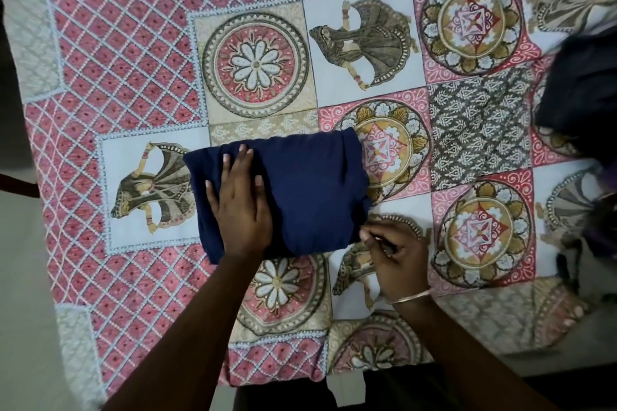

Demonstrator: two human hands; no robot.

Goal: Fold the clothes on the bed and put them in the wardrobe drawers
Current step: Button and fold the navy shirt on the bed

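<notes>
A navy blue garment [310, 183] lies folded into a compact rectangle on the patterned bedspread [140, 70], near the middle of the view. My left hand [242, 203] lies flat on the left half of the fold, fingers straight and spread. My right hand [392, 250] is at the fold's lower right corner, fingers curled, pinching the cloth edge there. A thin bangle circles my right wrist.
A heap of dark clothes [581, 87] sits at the right edge of the bed, with more dark and purple fabric [601, 230] below it. The bed's near edge runs along the bottom; pale floor [30, 327] shows at the lower left.
</notes>
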